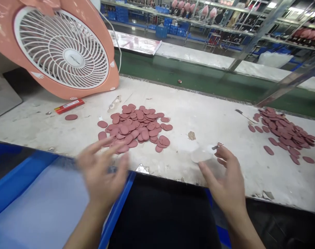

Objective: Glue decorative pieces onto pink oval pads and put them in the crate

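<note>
"How is the left hand (102, 169)?"
"Blurred, left of centre, fingers spread and loose over the near edge of a heap of flat, oval, dull-red pieces (136, 125) mid-frame. I can't tell whether it touches them."
"And the right hand (226, 180)?"
"Lower right, pinching a clear, rounded, plastic-looking piece (199, 154) between thumb and fingers."
"What's around?"
"A second dull-red heap (284, 129) at right, an orange, white-grilled fan (74, 58) upper left."

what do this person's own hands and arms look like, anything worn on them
The left hand and right hand wear no gloves, and the left forearm and right forearm show no sleeve, watch or bracelet. Blur hides finer detail on the left hand.
</note>
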### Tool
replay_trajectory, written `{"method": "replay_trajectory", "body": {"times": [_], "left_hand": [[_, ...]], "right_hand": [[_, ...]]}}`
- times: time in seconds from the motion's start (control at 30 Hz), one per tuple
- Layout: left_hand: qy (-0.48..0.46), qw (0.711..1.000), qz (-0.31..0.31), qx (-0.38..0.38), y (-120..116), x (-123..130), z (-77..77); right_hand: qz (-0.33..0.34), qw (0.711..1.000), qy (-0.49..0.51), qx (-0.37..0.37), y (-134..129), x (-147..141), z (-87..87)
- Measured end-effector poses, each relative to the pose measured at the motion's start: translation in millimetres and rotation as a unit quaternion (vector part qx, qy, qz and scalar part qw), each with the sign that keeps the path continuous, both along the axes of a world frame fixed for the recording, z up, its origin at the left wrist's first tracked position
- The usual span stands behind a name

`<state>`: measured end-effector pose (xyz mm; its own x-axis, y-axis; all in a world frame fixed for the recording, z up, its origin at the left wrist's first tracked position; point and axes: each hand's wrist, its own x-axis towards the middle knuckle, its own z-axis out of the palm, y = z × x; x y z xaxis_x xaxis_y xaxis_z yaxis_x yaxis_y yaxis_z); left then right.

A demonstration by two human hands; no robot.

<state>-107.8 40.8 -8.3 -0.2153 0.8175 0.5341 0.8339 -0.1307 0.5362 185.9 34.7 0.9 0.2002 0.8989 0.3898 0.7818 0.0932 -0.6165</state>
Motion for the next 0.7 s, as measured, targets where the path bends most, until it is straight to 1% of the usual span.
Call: {"method": "replay_trajectory", "body": {"times": [0.03,0.07,0.1,0.13,0.2,0.27,0.33,0.4,0.43,0.47,0.5,0.53,0.57,0.6,0.63,0.7], "left_hand": [[0.024,0.999,-0.042,0.02,11.4,20.2,7.7],[0.05,0.995,-0.08,0.017,23.3,37.7,14.7],[0.095,0.99,-0.101,-0.012,34.5,51.8,20.4],[0.121,0.985,-0.118,-0.037,44.5,62.4,24.6],[0.145,0.977,-0.139,-0.067,58.8,74.2,28.8],[0.142,0.976,-0.148,-0.076,65.0,76.9,29.9],[0.132,0.977,-0.146,-0.082,63.3,76.2,31.8],[0.119,0.979,-0.142,-0.08,53.7,77.7,36.4],[0.082,0.981,-0.153,-0.082,46.0,80.3,39.6],[0.023,0.981,-0.171,-0.093,36.5,84.2,42.8],[-0.074,0.97,-0.202,-0.11,25.8,89.1,45.8],[-0.199,0.939,-0.234,-0.151,14.3,94.3,48.2],[-0.306,0.899,-0.248,-0.193,2.9,99.2,49.7],[-0.393,0.854,-0.251,-0.231,-7.8,103.1,50.3],[-0.459,0.81,-0.248,-0.268,-17.2,105.3,50.0],[-0.539,0.729,-0.251,-0.339,-30.5,104.4,46.5]], "right_hand": [[0.012,0.999,0.002,-0.03,6.1,-2.6,0.7],[0.022,0.998,0.004,-0.051,11.1,-5.1,1.5],[0.031,0.998,0.007,-0.062,15.1,-7.3,2.2],[0.041,0.997,0.013,-0.069,18.1,-8.9,2.8],[0.057,0.995,0.032,-0.075,21.4,-10.4,3.4],[0.067,0.993,0.062,-0.077,21.8,-10.1,3.7],[0.07,0.99,0.105,-0.067,19.4,-9.8,4.6],[0.071,0.983,0.165,-0.035,14.2,-11.1,7.1],[0.077,0.977,0.199,-0.018,10.6,-12.5,9.3],[0.089,0.969,0.23,-0.008,6.4,-14.4,12.2],[0.107,0.961,0.255,-0.005,1.7,-16.4,15.5],[0.133,0.951,0.279,-0.013,-3.3,-18.3,19.2],[0.164,0.937,0.306,-0.03,-8.6,-19.9,22.9],[0.19,0.92,0.338,-0.055,-13.8,-21.1,26.3],[0.206,0.901,0.374,-0.081,-19.0,-21.9,29.3],[0.21,0.858,0.448,-0.136,-28.2,-22.6,33.0]]}}
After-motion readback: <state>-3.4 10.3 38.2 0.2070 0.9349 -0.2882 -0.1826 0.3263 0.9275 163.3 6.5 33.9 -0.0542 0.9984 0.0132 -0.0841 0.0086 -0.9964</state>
